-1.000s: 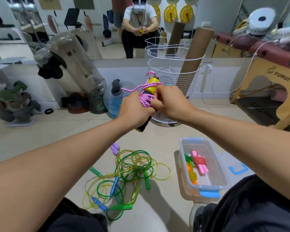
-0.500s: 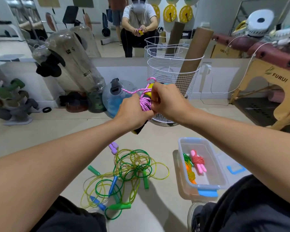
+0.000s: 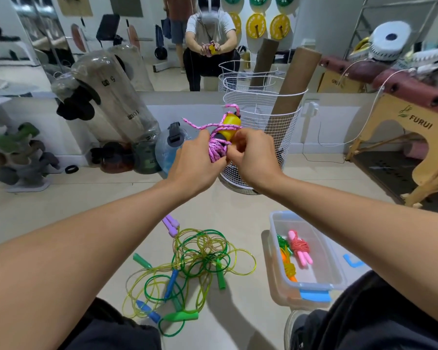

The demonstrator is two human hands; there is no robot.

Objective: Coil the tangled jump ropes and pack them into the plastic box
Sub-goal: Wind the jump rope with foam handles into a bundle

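Pink rope (image 3: pixel 216 150) pinched between both hands' fingers (image 3: pixel 234 156)

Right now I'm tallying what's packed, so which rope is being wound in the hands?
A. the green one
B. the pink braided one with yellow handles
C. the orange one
B: both hands, left hand and right hand, hold the pink braided rope wound around yellow handles.

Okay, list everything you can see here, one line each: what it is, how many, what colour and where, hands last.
pink rope: one, pink with yellow handle, coiled, held up in both hands
tangled ropes: several, green and yellow, floor, centre
plastic box: one, clear with blue clips, floor, right
coiled ropes: three, pink, green, orange, inside box
wire basket: one, white, behind hands
cardboard tube: one, brown, in basket
left hand: grips the coil
right hand: pinches the coil
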